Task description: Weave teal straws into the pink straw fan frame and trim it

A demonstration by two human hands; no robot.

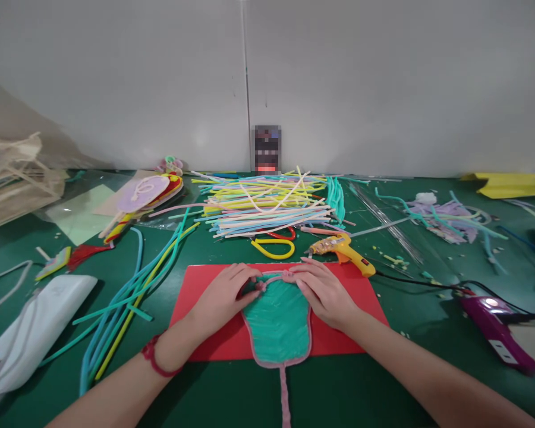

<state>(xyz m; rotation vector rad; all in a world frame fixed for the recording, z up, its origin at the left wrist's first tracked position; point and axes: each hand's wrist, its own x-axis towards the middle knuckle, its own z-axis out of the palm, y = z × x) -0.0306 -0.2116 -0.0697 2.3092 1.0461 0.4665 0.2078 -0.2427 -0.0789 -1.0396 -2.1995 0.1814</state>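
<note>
A green hand fan (280, 327) with a pink edge lies on a red sheet (214, 342), its pink-wrapped handle (285, 392) pointing toward me. Along the fan's far edge runs a pink pipe cleaner (274, 278), which bows slightly over the green surface. My left hand (225, 297) pinches it near the fan's far left corner, thumb and fingers together. At the far right corner, the fingertips of my right hand (323, 291) are closed on the pink strand. The fingers partly hide the corners.
Behind the sheet lie a pile of colored pipe cleaners (267, 202), yellow-handled scissors (274, 248) and a yellow glue gun (343, 249) with a black cord. Loose green and blue strands (116, 309) and a white device (35, 333) are left; a purple power strip (494, 333) is right.
</note>
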